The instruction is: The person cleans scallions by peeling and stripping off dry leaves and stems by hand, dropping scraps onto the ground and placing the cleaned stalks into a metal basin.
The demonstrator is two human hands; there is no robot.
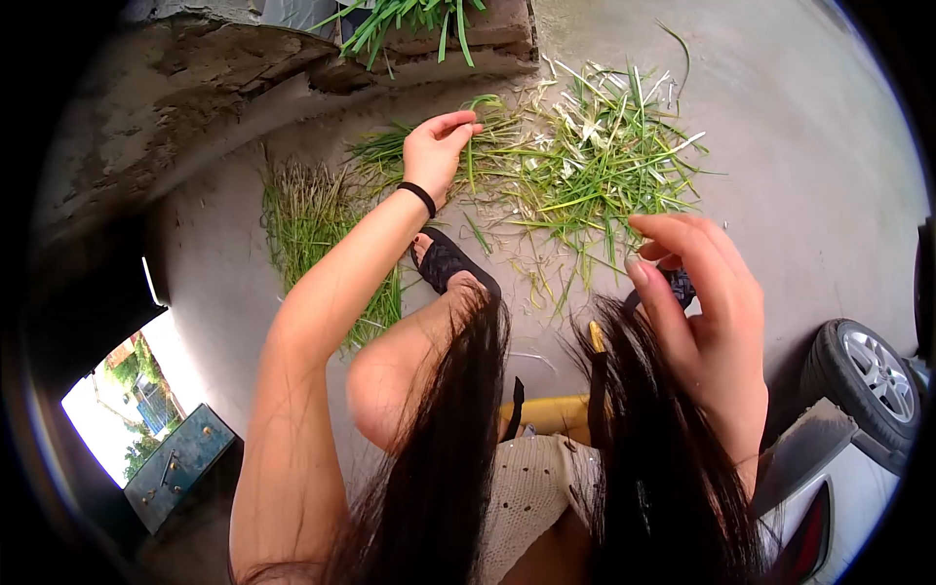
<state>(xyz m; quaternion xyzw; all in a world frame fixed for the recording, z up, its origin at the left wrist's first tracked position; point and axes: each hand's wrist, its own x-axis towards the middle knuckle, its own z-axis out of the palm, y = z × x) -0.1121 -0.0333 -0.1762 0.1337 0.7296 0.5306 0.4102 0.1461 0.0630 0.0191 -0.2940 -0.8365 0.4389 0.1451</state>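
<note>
My left hand (439,146), with a black band at the wrist, is over the green stalks near the top middle. Its thumb and fingertips pinch a thin green stalk that hangs down. At the right, my right hand (707,292) is raised, its thumb and index finger curved with a gap between the tips and nothing visible in them. Beyond it lies a loose heap of green and whitish leaves (609,151) on the concrete floor. A bundle of thin green stalks (307,210) lies to the left of my left forearm.
More green stalks (414,19) rest on a rough stone ledge (497,39) at the top. A sandalled foot (448,263) is below my left hand. A car wheel (868,375) stands at the right, and a dark green box (180,468) at lower left.
</note>
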